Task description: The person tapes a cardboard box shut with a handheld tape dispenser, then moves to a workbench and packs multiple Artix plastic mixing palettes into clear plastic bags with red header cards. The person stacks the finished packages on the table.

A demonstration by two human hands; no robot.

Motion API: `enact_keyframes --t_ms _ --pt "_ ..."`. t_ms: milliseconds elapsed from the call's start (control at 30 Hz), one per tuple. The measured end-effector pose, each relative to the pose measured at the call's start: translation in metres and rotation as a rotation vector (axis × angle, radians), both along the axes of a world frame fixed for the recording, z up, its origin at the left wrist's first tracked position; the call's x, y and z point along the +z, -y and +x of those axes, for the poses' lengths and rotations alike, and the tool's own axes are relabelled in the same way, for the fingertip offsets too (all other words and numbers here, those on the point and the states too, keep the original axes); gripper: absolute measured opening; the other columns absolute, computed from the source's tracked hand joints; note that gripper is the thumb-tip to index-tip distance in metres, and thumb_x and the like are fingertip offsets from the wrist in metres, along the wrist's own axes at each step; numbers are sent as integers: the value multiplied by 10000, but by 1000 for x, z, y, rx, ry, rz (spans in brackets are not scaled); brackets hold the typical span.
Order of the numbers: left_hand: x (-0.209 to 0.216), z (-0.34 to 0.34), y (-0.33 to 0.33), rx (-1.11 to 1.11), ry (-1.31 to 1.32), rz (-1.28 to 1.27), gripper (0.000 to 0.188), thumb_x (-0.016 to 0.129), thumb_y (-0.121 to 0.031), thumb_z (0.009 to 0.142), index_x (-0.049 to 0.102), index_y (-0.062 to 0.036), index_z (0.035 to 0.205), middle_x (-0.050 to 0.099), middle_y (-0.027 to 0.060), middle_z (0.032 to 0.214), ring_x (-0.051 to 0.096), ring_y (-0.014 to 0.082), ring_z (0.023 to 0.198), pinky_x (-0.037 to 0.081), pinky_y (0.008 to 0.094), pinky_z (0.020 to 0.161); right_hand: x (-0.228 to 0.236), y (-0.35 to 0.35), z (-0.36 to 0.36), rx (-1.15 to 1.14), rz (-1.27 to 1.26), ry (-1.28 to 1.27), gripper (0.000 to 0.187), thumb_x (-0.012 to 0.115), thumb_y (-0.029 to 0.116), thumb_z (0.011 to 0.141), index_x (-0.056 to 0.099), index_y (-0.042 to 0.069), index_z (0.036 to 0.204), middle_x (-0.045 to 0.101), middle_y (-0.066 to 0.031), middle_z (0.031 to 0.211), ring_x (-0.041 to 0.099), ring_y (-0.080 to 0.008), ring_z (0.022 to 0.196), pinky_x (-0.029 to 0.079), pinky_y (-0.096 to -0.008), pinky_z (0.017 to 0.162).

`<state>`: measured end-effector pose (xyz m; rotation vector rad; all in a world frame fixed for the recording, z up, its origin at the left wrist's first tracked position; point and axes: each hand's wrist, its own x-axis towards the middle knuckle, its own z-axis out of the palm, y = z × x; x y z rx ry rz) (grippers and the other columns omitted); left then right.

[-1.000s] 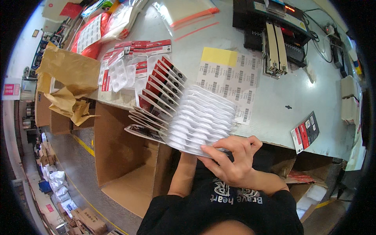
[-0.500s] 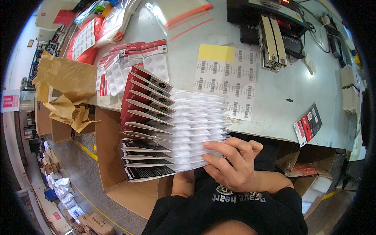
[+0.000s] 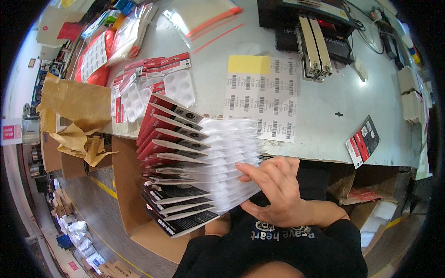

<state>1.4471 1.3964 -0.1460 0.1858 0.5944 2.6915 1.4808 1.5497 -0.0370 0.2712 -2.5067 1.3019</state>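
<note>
A fanned stack of white plastic paint palettes [image 3: 227, 157] with red and black header cards stands in front of my body, at the table's near edge. My right hand [image 3: 278, 185] grips the stack's right edge, fingers on the palettes and thumb lower down. Only my left forearm [image 3: 218, 226] shows, running up behind the stack; the stack hides my left hand and its fingers. The header cards spread apart toward the left, red ones farther away and black ones nearer to me. Blur softens the palettes' edges.
More carded palettes [image 3: 178, 88] lie at the table's left. A barcode label sheet [image 3: 278, 97], a black machine [image 3: 320, 41], a loose card [image 3: 363, 142] and clear bags [image 3: 199, 18] share the tabletop. Brown paper [image 3: 74, 102] hangs at the left edge, above an open carton [image 3: 127, 185].
The stack has tilted and dropped slightly, its near black cards swinging toward me. My right fingers and thumb have spread farther apart along its edge. The view has shifted a little.
</note>
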Motion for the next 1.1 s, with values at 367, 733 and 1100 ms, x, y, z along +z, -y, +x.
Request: enact_keyframes --t_ms 367,733,1100 --pt "0 2 3 -35 7 -48 1082 831 -406 587 263 -15 1420 392 137 1405 421 294 1269 365 442 1049 1 -6 -5 63 -4 -7 670 797 194 448 611 129 1088 538 -56 1232 497 -239 1099 298 -393 841" --pt "-1 4 6 -55 18 -96 1100 838 -399 572 256 -15 1423 390 140 1404 421 293 1267 363 440 1049 13 -23 -12 131 -119 26 760 764 371 659 512 -44 1243 615 -75 1037 489 -226 951 281 -375 857" --pt "-7 0 12 -34 53 -159 1119 846 -393 558 249 -15 1426 389 143 1403 421 291 1266 361 437 1048 9 -22 -24 22 -89 -24 537 755 283 667 614 55 1133 546 -139 1254 525 -279 1082 311 -396 902"
